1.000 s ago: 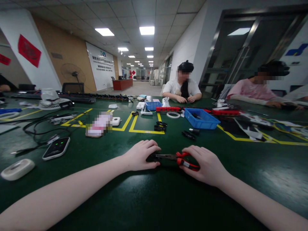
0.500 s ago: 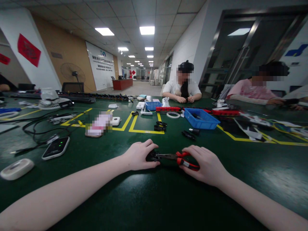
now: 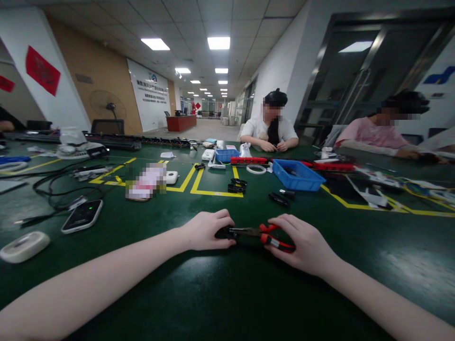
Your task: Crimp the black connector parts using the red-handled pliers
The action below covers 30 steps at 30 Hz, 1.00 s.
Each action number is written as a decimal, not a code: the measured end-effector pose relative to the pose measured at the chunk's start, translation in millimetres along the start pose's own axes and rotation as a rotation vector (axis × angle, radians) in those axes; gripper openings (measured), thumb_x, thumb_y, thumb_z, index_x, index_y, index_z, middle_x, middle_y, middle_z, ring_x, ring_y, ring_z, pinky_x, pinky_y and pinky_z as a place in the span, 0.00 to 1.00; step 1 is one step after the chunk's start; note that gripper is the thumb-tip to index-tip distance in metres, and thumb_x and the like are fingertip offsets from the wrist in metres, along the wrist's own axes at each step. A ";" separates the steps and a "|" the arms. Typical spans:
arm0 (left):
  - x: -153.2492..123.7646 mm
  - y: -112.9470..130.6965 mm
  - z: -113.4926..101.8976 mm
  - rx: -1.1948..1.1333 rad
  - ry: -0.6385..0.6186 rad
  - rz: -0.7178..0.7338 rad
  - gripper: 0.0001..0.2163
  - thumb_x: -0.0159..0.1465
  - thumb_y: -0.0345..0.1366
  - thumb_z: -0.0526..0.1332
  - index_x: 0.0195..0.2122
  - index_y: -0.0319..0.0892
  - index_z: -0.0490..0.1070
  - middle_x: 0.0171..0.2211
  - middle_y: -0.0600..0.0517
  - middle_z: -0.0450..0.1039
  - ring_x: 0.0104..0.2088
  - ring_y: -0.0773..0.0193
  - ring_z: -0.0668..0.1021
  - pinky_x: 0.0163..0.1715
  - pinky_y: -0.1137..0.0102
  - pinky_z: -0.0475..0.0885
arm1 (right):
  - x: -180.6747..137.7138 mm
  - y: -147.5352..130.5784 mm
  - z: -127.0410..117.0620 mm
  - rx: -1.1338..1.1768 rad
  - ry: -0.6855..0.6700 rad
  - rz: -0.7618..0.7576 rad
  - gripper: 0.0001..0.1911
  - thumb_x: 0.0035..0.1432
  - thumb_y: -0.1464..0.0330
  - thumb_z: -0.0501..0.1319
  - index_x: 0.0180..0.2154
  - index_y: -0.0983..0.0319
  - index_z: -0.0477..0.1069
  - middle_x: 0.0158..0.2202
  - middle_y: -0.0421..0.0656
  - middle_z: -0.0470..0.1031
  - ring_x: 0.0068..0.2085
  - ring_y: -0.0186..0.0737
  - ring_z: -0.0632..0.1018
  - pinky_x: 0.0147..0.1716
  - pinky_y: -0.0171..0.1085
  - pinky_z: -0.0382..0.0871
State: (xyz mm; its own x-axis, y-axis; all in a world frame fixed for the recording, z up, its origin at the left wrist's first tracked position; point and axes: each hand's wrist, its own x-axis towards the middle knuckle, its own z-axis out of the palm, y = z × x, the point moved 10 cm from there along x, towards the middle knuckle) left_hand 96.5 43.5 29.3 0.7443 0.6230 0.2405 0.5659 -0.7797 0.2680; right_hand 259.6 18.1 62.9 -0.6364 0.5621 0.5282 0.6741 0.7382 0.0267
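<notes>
Red-and-black handled pliers point(image 3: 273, 237) lie across the fingers of my right hand point(image 3: 304, 241), which is closed round their handles. Their long narrow jaws point left and touch a small black part point(image 3: 224, 232). My left hand point(image 3: 208, 230) pinches that part between thumb and fingers, just above the green table point(image 3: 227, 303). Most of the part is hidden by my fingers, so its kind is unclear. Beyond my hands sit several similar-looking black pieces point(image 3: 236, 186), with more dark pieces point(image 3: 279, 199) further right.
A blue bin point(image 3: 297, 175) holding dark items stands at the right, near a white ring point(image 3: 256, 169). To the left are a phone point(image 3: 145, 182), a black-faced device point(image 3: 82, 216), a white oval object point(image 3: 24, 246) and cables point(image 3: 53, 189). Two people sit across the table.
Both hands and the pliers stay nearly in place, with the jaws still at the black part. The camera view has shifted very slightly.
</notes>
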 end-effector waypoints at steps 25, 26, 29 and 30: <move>0.0 8.2 2.0 -0.006 -0.052 0.105 0.13 0.68 0.47 0.58 0.43 0.43 0.68 0.38 0.53 0.71 0.31 0.64 0.76 0.28 0.72 0.66 | -0.9 -8.2 -4.0 -0.011 0.036 -0.055 0.20 0.58 0.60 0.65 0.48 0.63 0.68 0.42 0.50 0.78 0.39 0.46 0.80 0.37 0.42 0.77; 0.1 7.7 1.3 0.000 -0.042 0.096 0.13 0.67 0.48 0.59 0.43 0.43 0.68 0.37 0.53 0.71 0.30 0.64 0.75 0.27 0.72 0.65 | -0.9 -8.1 -4.0 -0.016 0.036 -0.055 0.20 0.58 0.60 0.64 0.48 0.63 0.68 0.42 0.50 0.78 0.39 0.46 0.80 0.37 0.42 0.77; 0.4 5.8 0.1 0.015 -0.017 0.071 0.15 0.66 0.50 0.60 0.43 0.43 0.69 0.37 0.53 0.71 0.30 0.65 0.76 0.26 0.72 0.64 | -0.8 -7.8 -3.9 -0.029 0.038 -0.054 0.19 0.58 0.60 0.64 0.47 0.63 0.69 0.42 0.50 0.78 0.39 0.46 0.80 0.37 0.42 0.77; 0.6 5.2 0.1 0.017 -0.011 0.065 0.16 0.66 0.51 0.60 0.43 0.43 0.69 0.37 0.54 0.71 0.30 0.65 0.76 0.26 0.72 0.64 | -0.7 -7.6 -3.8 -0.031 0.038 -0.052 0.19 0.58 0.60 0.64 0.47 0.63 0.69 0.41 0.50 0.78 0.39 0.46 0.80 0.37 0.42 0.77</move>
State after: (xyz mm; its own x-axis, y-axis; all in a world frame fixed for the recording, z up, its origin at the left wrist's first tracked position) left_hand 99.9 39.7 30.7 0.7834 0.5704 0.2470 0.5222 -0.8195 0.2362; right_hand 256.4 10.7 65.5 -0.6564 0.5081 0.5576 0.6524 0.7536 0.0812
